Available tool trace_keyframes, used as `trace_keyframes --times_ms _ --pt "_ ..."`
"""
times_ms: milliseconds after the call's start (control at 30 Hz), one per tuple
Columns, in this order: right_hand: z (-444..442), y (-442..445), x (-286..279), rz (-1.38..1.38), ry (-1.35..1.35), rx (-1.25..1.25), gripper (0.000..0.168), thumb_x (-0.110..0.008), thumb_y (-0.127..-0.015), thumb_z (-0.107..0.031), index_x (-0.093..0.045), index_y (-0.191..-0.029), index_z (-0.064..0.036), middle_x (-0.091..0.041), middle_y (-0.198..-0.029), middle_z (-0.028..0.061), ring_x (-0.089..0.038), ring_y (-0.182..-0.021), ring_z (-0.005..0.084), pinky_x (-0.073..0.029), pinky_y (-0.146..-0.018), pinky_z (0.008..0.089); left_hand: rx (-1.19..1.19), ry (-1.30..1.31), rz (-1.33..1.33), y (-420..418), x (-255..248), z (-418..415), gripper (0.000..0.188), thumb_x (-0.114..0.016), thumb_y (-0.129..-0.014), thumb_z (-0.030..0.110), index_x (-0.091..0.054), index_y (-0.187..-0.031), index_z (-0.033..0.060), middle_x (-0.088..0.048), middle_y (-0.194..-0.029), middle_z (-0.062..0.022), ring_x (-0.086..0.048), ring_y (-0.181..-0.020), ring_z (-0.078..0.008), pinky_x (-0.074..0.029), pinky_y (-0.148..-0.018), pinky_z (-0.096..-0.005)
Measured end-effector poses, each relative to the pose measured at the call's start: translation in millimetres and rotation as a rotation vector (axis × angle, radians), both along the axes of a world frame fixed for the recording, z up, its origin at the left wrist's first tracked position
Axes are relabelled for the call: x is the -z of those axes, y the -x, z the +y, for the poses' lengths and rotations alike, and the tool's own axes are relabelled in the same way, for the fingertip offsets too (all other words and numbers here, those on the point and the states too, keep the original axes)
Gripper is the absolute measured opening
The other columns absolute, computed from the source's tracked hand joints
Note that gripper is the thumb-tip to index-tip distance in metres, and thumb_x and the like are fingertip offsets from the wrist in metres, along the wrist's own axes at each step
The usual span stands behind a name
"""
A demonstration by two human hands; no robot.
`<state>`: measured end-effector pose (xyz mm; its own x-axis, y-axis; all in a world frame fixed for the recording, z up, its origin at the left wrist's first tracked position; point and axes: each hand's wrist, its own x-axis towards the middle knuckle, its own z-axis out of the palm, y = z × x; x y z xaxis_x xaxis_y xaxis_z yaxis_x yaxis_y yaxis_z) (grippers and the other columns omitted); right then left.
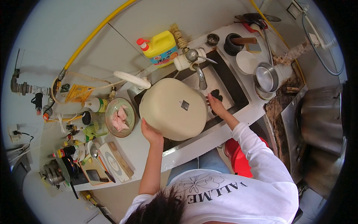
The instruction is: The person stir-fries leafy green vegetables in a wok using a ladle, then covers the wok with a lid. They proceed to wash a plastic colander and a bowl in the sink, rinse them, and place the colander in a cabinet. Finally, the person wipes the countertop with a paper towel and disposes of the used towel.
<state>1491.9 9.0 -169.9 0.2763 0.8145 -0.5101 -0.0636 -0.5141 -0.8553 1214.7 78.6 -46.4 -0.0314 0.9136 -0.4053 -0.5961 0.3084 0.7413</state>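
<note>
A large cream-coloured rounded bin or tub (173,112) hangs tilted over the left part of the steel sink (228,84), a small dark diamond-shaped label on the side facing me. My left hand (151,134) grips its lower left edge; the fingertips are partly hidden. Just off its right side is my right hand (215,105), fingers bent, next to a dark scrubber or cloth (216,95) in the sink. Whether this hand touches the bin or the dark thing cannot be told. The metal faucet (200,77) reaches over the sink, right above the bin.
Left of the sink stands a glass bowl (107,126) with pale pink meat pieces, beside bottles and a cleaver (93,175). A yellow detergent jug (162,47) stands behind. To the right are a stone mortar (230,49), a white bowl (246,62) and a steel pot (266,77).
</note>
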Motion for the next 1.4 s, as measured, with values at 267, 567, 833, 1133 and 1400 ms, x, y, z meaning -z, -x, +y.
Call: trace_keyframes --times_ms 267,567,833,1133,1400 --pt "-1 42 -35 0.831 -0.048 0.201 0.059 -0.035 -0.092 -0.056 -0.048 -0.128 -0.011 -0.055 -0.123 0.0056 -0.052 -0.111 0.0197 -0.043 -0.093 0.0381 -0.039 0.091 -0.261 16 30 -8 0.046 -0.031 -0.091 0.035 -0.049 -0.120 0.0051 -0.055 -0.116 -0.0102 -0.055 -0.105 -0.0264 -0.048 -0.086 -0.0415" --pt "-20 43 -53 0.777 0.056 0.424 0.042 -0.042 -0.096 -0.034 -0.053 -0.118 0.000 -0.061 -0.112 0.0109 -0.059 -0.099 0.0195 -0.050 -0.084 0.0339 -0.010 0.107 -0.398 22 51 -28 0.046 -0.030 -0.093 0.033 -0.046 -0.125 0.0041 -0.052 -0.122 -0.0123 -0.052 -0.110 -0.0281 -0.047 -0.089 -0.0389" --pt "-26 27 -76 0.790 0.034 0.486 0.049 -0.042 -0.094 -0.044 -0.056 -0.116 -0.002 -0.062 -0.112 0.0097 -0.061 -0.100 0.0210 -0.049 -0.087 0.0346 0.037 0.229 0.024 18 55 -39 0.042 -0.039 -0.094 0.033 -0.044 -0.128 0.0084 -0.052 -0.123 -0.0095 -0.051 -0.111 -0.0246 -0.044 -0.091 -0.0363" --pt "-67 92 -161 -0.314 -1.016 -0.210 0.032 -0.062 -0.075 -0.013 -0.040 -0.052 -0.006 -0.039 -0.050 0.0051 -0.040 -0.044 0.0183 -0.031 -0.044 0.0327 0.784 0.407 0.132 119 -43 -39 0.094 -0.021 -0.076 0.082 -0.031 -0.140 0.0151 -0.039 -0.139 -0.0054 -0.040 -0.125 -0.0242 -0.038 -0.094 -0.0493" --pt "-53 155 -129 -0.699 -1.664 -1.100 0.033 -0.065 -0.074 -0.026 -0.044 -0.056 -0.009 -0.046 -0.058 0.0038 -0.050 -0.055 0.0200 -0.045 -0.057 0.0293 0.623 0.452 0.277 236 -20 -108 0.061 -0.046 -0.085 0.043 -0.035 -0.135 0.0111 -0.048 -0.128 -0.0080 -0.053 -0.109 -0.0257 -0.049 -0.082 -0.0451"
